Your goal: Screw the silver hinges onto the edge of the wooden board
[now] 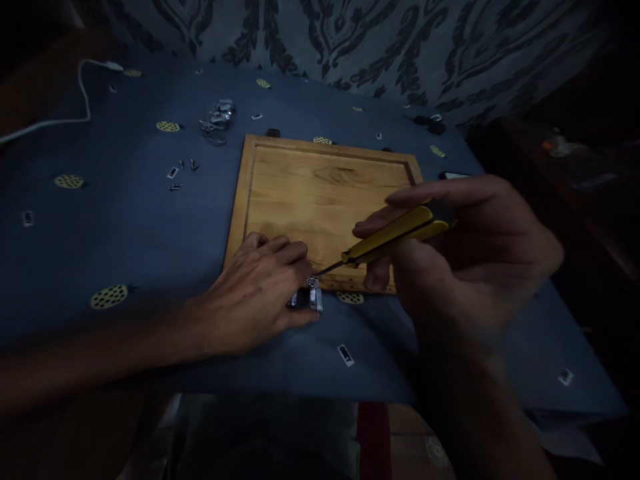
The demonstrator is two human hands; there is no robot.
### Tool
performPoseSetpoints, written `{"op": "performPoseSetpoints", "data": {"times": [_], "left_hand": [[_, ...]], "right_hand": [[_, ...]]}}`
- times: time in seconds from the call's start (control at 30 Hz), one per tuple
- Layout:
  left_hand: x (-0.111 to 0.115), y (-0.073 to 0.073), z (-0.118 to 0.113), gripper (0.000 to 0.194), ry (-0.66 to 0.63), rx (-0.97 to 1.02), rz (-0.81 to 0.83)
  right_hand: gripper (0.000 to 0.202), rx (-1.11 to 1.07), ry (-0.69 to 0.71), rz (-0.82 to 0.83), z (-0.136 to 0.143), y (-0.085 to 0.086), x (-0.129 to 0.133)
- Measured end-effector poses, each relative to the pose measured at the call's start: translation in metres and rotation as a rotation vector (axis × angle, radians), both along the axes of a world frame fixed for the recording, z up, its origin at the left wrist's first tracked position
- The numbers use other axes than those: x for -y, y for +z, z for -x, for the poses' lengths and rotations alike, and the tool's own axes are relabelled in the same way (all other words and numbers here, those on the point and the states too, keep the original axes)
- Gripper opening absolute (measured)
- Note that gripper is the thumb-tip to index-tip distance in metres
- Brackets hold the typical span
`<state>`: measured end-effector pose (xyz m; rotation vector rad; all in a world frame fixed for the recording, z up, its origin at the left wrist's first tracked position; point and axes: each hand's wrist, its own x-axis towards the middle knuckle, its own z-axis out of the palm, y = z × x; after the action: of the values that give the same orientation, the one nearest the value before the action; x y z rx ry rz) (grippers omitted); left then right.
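Note:
A wooden panel [320, 193] with a raised border lies flat on the cloth-covered table. At its near edge sits a small shiny metal fitting [314, 297], which looks like a hinge. My left hand [263, 287] rests over the panel's near edge, with fingers and thumb closed around the fitting and partly covering it. In my right hand [465, 253] is a screwdriver [390, 237] with a yellow and black handle, gripped between thumb and fingers. Its shaft slants down to the left, and the tip meets the top of the fitting.
Behind the panel, at left, lies a heap of shiny metal pieces [219, 120]. Several loose screws [194, 165] are nearby. A white cable [85, 93] runs along the left. Dark small objects [433, 123] lie at the back right, before a patterned curtain or wall covering [340, 40].

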<state>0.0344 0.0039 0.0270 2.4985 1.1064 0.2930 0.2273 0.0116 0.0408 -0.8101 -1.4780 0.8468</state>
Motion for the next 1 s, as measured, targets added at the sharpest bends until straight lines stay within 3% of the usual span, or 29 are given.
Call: {"op": "performPoseSetpoints", "data": {"times": [0.13, 0.33, 0.67, 0.9, 1.0], "left_hand": [[0.0, 0.001, 0.0, 0.033, -0.001, -0.007, 0.004], [0.001, -0.002, 0.001, 0.032, 0.004, -0.001, -0.014], [0.0, -0.002, 0.001, 0.033, 0.002, -0.01, -0.023], [0.002, -0.005, 0.003, 0.034, 0.013, 0.04, -0.04], [0.002, -0.007, 0.003, 0.033, 0.021, 0.043, -0.043]], "right_hand": [[0.022, 0.046, -0.003, 0.024, -0.001, 0.002, 0.002], [0.024, -0.087, 0.08, -0.006, -0.001, -0.003, 0.0], [0.012, 0.041, 0.007, 0.032, 0.001, 0.007, 0.004], [0.01, -0.162, -0.269, -0.09, 0.008, 0.006, 0.001], [0.009, -0.208, -0.318, -0.08, 0.01, 0.008, -0.005]]}}
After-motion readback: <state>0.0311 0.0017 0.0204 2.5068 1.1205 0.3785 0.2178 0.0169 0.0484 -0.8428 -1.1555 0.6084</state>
